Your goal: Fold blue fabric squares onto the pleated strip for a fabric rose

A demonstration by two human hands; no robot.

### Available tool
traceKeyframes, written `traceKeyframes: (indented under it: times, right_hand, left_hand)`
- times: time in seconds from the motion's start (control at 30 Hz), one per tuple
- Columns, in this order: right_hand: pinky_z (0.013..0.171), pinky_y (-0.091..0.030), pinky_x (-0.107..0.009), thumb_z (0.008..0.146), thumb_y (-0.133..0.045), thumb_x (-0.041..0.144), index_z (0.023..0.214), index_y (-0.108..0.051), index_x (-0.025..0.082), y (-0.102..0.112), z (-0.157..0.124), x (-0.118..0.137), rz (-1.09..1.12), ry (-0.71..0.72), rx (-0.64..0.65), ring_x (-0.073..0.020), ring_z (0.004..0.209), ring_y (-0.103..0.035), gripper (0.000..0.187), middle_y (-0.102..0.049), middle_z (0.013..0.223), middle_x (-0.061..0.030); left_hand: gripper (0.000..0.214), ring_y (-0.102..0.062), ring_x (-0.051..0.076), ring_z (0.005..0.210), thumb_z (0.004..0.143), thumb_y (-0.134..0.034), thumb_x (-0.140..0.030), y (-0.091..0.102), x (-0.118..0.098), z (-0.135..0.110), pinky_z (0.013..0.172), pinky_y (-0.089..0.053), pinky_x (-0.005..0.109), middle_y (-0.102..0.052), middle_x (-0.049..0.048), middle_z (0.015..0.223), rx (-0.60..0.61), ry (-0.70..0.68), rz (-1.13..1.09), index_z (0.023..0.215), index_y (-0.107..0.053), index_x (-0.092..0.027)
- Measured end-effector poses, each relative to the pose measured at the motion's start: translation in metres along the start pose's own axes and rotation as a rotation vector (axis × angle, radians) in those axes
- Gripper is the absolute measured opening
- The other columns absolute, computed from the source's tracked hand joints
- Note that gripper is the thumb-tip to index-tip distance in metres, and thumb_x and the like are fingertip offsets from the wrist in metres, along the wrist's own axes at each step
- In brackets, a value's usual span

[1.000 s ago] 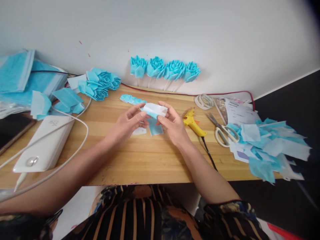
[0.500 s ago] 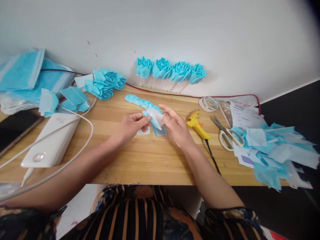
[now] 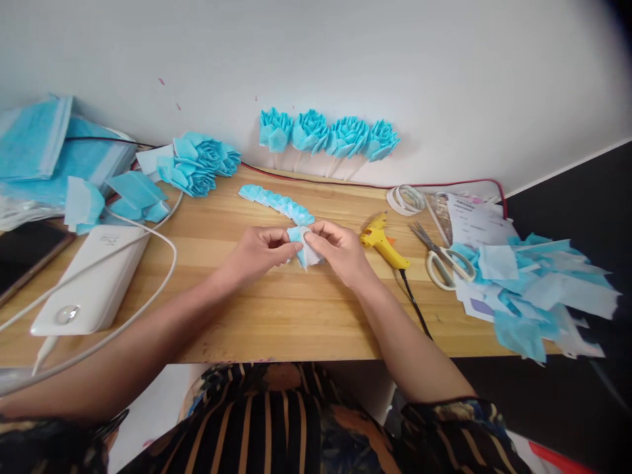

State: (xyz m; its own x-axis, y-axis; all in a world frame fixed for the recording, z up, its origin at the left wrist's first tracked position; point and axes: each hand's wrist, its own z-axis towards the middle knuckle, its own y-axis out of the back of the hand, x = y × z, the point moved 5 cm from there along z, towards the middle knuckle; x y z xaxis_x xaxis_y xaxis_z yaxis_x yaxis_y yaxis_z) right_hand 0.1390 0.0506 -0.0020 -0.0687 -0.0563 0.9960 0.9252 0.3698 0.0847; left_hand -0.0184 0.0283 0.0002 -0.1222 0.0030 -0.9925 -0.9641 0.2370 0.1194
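Between both hands is a small blue-and-white piece of mask fabric (image 3: pixel 307 255), partly folded. My left hand (image 3: pixel 261 251) pinches its left side between thumb and fingers. Thumb and fingers of my right hand (image 3: pixel 338 249) are closed on its right side, the thumb pressing on the white face. Just beyond the hands, a row of folded blue petals (image 3: pixel 276 202) lies on the wooden table (image 3: pixel 276 313). Nearest to my right hand is a yellow hot glue gun (image 3: pixel 382 242), lying on its side. Fingers hide part of the fabric.
White-handled scissors (image 3: pixel 444 260), a tape roll (image 3: pixel 405 199) and a heap of fabric scraps (image 3: pixel 538 289) lie right. Blue fabric flowers (image 3: pixel 313 131) on sticks lean against the wall; more flowers (image 3: pixel 200 164) lie left. A power bank (image 3: pixel 91 280), its cable, a phone (image 3: pixel 27 253) and masks (image 3: pixel 34 141) fill the left.
The fabric piece, held more open before, is now folded over, and my right thumb has come across onto its white face. My hands are closer together. The whole view has shifted slightly.
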Motion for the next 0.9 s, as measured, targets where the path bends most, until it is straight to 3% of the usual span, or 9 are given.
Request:
traceKeyframes:
  times: [0.4,0.63,0.8,0.9]
  right_hand:
    - [0.055,-0.038,-0.025,0.08,-0.071,0.052,0.08,-0.067,0.022,0.004,0.002,-0.003,0.025,-0.021,-0.1,-0.0105,0.06,-0.046,0.03,-0.057,0.068,0.0031]
    - [0.053,-0.038,-0.024,0.083,-0.07,0.046,0.079,-0.067,0.021,0.007,0.001,-0.001,0.009,0.035,-0.173,-0.0095,0.057,-0.047,0.026,-0.058,0.065,0.004]
    - [0.057,-0.045,-0.026,0.082,-0.072,0.04,0.096,-0.073,0.022,0.004,-0.001,0.003,-0.044,0.072,-0.188,-0.0111,0.06,-0.054,0.023,-0.066,0.07,0.0031]
    - [0.059,-0.048,-0.027,0.08,-0.073,0.04,0.098,-0.074,0.022,0.003,-0.001,0.002,-0.031,0.071,-0.199,-0.0125,0.064,-0.059,0.025,-0.071,0.075,0.0014]
  left_hand:
    - [0.036,-0.055,0.014,0.06,0.085,-0.068,-0.044,0.003,-0.006,0.0,0.063,-0.046,0.028,-0.062,0.002,0.061,0.011,0.017,-0.071,0.059,-0.065,-0.019]
    - [0.04,-0.066,0.017,0.072,0.082,-0.073,-0.056,-0.002,0.0,0.002,0.069,-0.054,0.03,-0.071,0.0057,0.08,0.023,0.027,-0.289,0.084,-0.067,-0.016]
    - [0.052,-0.066,0.016,0.071,0.067,-0.088,-0.035,-0.004,0.005,0.004,0.06,-0.05,0.025,-0.072,0.0029,0.086,-0.014,0.001,-0.212,0.108,-0.06,-0.017]
    - [0.046,-0.065,0.014,0.065,0.073,-0.081,-0.029,0.0,0.005,0.004,0.061,-0.051,0.026,-0.072,0.0005,0.081,-0.083,-0.013,-0.202,0.112,-0.06,-0.017]
